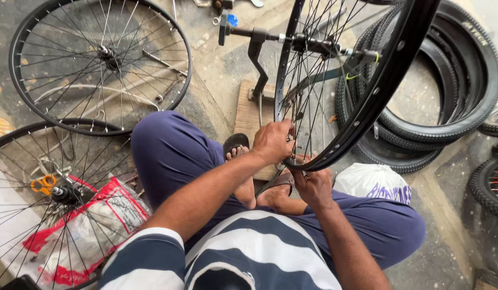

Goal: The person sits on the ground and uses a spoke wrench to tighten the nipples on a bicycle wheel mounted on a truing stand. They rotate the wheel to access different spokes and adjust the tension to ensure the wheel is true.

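One head-worn camera looks steeply down from just above the seated person's chest, close over both forearms and lap. It faces forward and down to the floor (pixel 217 80), taking in the wheel rim (pixel 367 107) mounted directly ahead at near range.

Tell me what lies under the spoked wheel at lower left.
Under that wheel lie orange-handled scissors and a red-and-white plastic bag on the floor. The bag's contents cannot be made out.
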